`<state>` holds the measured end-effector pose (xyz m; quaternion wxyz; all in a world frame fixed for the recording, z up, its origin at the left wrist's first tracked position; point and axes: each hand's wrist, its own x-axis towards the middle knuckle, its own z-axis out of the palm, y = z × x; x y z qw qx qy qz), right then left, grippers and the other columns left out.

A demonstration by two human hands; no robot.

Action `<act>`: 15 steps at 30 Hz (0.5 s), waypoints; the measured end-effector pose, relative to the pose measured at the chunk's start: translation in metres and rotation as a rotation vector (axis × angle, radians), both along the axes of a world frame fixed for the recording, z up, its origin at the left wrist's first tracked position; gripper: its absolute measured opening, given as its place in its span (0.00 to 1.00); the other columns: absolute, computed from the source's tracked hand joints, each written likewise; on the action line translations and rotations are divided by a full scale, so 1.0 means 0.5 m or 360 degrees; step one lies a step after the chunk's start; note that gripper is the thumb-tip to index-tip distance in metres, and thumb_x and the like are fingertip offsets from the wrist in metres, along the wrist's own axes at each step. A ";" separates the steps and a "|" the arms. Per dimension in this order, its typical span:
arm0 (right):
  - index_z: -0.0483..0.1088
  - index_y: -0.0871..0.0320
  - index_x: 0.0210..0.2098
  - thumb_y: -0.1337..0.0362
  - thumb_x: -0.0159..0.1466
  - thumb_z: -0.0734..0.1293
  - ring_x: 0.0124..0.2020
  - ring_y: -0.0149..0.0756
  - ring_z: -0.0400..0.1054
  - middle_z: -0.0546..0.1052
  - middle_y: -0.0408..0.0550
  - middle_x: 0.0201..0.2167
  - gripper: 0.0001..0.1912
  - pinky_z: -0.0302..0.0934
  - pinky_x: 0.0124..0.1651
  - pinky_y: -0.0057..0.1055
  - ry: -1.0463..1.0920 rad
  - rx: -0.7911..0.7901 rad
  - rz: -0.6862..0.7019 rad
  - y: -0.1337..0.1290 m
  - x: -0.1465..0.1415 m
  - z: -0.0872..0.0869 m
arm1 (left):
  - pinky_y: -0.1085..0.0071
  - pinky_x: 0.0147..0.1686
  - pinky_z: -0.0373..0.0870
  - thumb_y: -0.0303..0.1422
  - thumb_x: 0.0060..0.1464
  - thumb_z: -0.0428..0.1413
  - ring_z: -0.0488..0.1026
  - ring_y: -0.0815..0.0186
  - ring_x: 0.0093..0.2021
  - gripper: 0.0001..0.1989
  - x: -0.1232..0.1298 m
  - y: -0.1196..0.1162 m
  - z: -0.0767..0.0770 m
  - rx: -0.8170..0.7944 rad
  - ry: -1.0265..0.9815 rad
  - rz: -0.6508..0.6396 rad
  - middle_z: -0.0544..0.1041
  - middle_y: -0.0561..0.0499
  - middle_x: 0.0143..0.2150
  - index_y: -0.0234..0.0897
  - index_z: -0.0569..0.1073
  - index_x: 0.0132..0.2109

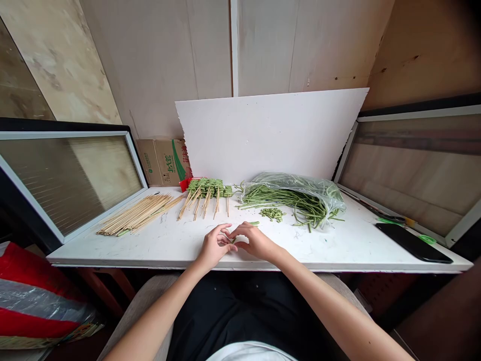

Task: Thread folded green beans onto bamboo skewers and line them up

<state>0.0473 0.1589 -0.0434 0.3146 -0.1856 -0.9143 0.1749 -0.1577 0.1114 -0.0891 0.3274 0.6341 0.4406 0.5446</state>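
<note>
My left hand [215, 246] and my right hand [256, 239] meet low over the front of the white table, fingertips almost touching. Between them a bit of green bean [233, 240] shows, pinched by both hands; the fingers cover most of it. Just beyond my right hand lies another short piece of bean [254, 223]. A small heap of cut bean pieces [272, 214] sits farther back. Behind my hands, skewers threaded with green bean pieces [206, 189] are stacked, their bare stick ends pointing towards me.
Bare bamboo skewers [141, 213] lie in a pile at the left. Long green beans [285, 195] spill from a clear plastic bag [330, 190]. A black phone [412, 242] rests at the right, near scissors [391, 216]. A cardboard box [161, 163] and white board [270, 135] stand behind.
</note>
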 end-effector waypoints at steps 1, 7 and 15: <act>0.81 0.50 0.48 0.67 0.68 0.74 0.46 0.44 0.72 0.83 0.49 0.43 0.10 0.66 0.52 0.39 -0.0003 0.0006 0.0030 0.003 0.000 -0.003 | 0.66 0.37 0.81 0.44 0.47 0.74 0.81 0.65 0.34 0.37 0.000 -0.001 0.001 0.0006 0.0007 0.0000 0.77 0.47 0.45 0.38 0.73 0.61; 0.82 0.52 0.42 0.64 0.69 0.72 0.43 0.44 0.71 0.83 0.50 0.37 0.04 0.66 0.50 0.40 0.0054 0.0015 -0.0040 0.018 0.012 0.001 | 0.64 0.43 0.80 0.41 0.50 0.73 0.82 0.63 0.38 0.29 0.000 -0.006 0.006 0.0175 0.0251 0.0080 0.81 0.45 0.46 0.37 0.76 0.56; 0.81 0.54 0.41 0.63 0.69 0.72 0.44 0.45 0.71 0.83 0.51 0.37 0.04 0.65 0.49 0.41 0.0082 0.0011 -0.0149 0.031 0.041 0.034 | 0.63 0.44 0.78 0.37 0.63 0.63 0.81 0.59 0.41 0.08 0.007 -0.004 0.013 0.0357 0.0476 0.0232 0.84 0.44 0.41 0.37 0.83 0.43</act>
